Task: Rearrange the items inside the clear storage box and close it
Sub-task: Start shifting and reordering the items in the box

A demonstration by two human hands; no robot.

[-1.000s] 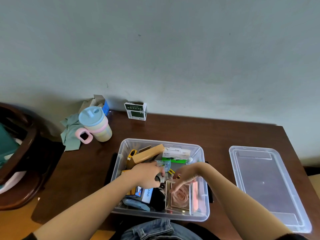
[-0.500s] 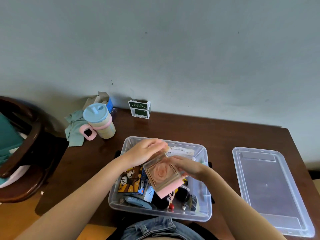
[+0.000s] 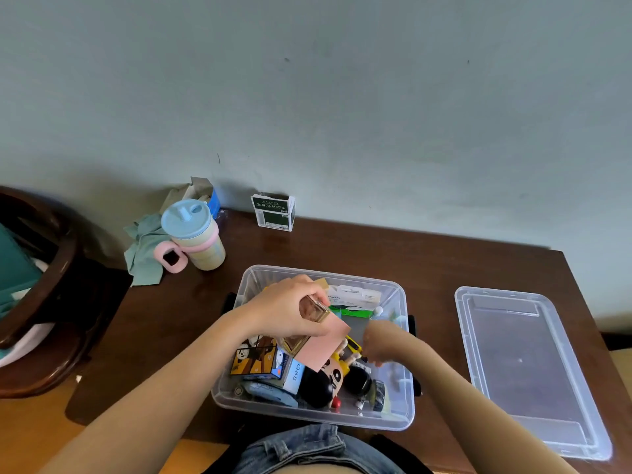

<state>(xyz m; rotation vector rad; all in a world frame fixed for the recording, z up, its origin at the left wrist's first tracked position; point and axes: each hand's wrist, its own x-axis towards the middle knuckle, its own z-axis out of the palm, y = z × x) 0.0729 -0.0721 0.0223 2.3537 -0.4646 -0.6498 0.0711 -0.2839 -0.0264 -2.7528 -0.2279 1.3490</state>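
The clear storage box (image 3: 405,398) stands open at the table's near edge, full of small items. My left hand (image 3: 287,311) grips a clear case with a pink base (image 3: 321,350), tilted and lifted over the box's left half. My right hand (image 3: 379,343) reaches down into the box's right half, fingers curled among the items; whether it holds one is hidden. Inside lie a cartoon-printed carton (image 3: 254,359), a white and green packet (image 3: 354,301), a black and yellow figure (image 3: 328,378) and several small dark pieces. The clear lid (image 3: 526,367) lies flat on the table to the right.
A lidded cup with a pink handle (image 3: 193,241) and a green cloth (image 3: 143,251) sit at the back left. A small green and white carton (image 3: 273,212) stands against the wall. A dark wooden chair (image 3: 44,302) is at the far left.
The clear case came up out of the box's front right. Both hands held it half a second ago. Now only my left hand holds it and my right hand has dropped into the box.
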